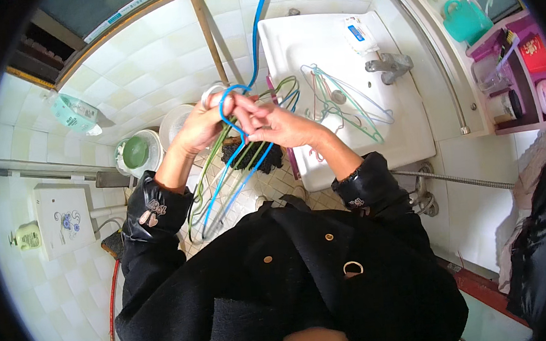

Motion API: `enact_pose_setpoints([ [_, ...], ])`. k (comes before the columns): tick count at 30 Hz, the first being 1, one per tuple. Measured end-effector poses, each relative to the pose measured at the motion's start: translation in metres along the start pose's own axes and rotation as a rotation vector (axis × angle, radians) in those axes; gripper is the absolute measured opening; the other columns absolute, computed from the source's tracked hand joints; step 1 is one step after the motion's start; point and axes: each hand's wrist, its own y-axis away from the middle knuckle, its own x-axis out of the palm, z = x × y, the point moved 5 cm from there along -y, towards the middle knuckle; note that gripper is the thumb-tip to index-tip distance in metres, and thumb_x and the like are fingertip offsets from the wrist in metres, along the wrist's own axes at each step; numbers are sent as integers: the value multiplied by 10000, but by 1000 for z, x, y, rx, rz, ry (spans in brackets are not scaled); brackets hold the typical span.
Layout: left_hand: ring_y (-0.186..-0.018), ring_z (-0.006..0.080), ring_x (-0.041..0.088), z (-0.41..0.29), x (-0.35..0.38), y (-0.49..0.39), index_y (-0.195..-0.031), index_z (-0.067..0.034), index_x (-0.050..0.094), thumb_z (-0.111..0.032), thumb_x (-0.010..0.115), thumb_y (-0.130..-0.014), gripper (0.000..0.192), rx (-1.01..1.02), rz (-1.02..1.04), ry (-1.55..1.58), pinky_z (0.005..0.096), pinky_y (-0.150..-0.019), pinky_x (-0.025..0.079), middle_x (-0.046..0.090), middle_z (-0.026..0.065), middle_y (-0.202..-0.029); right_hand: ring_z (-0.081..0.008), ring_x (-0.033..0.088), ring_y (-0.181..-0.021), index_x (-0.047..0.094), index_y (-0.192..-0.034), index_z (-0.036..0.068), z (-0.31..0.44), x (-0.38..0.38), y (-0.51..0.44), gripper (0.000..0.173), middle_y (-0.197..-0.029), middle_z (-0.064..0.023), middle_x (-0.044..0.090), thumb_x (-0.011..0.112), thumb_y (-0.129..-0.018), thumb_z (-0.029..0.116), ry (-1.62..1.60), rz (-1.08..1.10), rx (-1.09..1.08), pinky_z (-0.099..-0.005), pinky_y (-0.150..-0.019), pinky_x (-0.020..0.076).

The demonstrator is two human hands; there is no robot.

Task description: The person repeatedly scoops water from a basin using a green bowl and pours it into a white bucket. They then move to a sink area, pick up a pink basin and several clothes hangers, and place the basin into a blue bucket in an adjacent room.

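Both hands meet in front of the body over a bundle of clothes hangers. My left hand (203, 125) grips green hangers (201, 184) near their hooks, their lower parts hanging towards the floor. A blue hanger (224, 172) is among them, its hook curving up between the hands. My right hand (284, 124) touches the blue hanger's neck with its fingers; whether it closes on it is partly hidden by the overlapping fingers. Several more hangers (357, 112) in green, pink and grey-blue lie in the white washbasin (311, 168), right of my right hand.
A metal faucet (389, 67) and a packet of wipes (361, 36) are on the basin. A blue hose (259, 24) and a wooden pole (209, 35) stand by the tiled wall. A dark brush head (258, 158) is below the hands. A purple shelf (526, 124) holds toiletries at right.
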Motion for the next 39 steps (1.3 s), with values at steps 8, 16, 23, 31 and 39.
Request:
enact_pose_setpoints([
  [8, -476, 94, 360, 10, -2, 21, -784, 3, 585, -350, 533, -886, 370, -56, -432, 71, 269, -615, 413, 445, 18, -550, -184, 555, -948, 613, -975, 3, -28, 2, 17, 167, -972, -105, 603, 601, -824, 73, -167, -206, 25, -294, -828, 421],
  [16, -494, 56, 276, -7, -47, 53, -871, 31, 613, -335, 514, -907, 380, 35, -815, -234, 222, -569, 324, 320, -67, -512, -331, 559, -941, 600, -1049, 75, -194, -110, 177, 274, -1030, -144, 571, 533, -783, 61, 1075, -372, 823, -411, -773, 461],
  [23, -499, 45, 328, 31, -61, 53, -881, -14, 656, -334, 511, -913, 352, -68, -860, -486, 212, -471, 258, 391, -57, -538, -352, 578, -780, 586, -1012, 81, -138, -122, 162, 204, -891, -146, 594, 528, -818, 92, 775, -713, 493, -431, -676, 463],
  [31, -492, 48, 362, 46, -41, 17, -878, -55, 675, -314, 523, -909, 302, -101, -764, -486, 212, -468, 302, 415, -59, -524, -346, 551, -914, 545, -1062, 61, -166, -95, 159, 262, -974, -162, 580, 569, -807, 114, 855, -489, 606, -428, -778, 452],
  [39, -491, 44, 383, 62, -41, 15, -875, -61, 675, -312, 525, -907, 295, -151, -736, -514, 209, -458, 312, 429, -55, -529, -351, 488, -1042, 409, -1271, 193, -193, -93, 166, 622, -1113, -205, 443, 651, -700, 148, 1002, -241, 1072, -384, -835, 453],
])
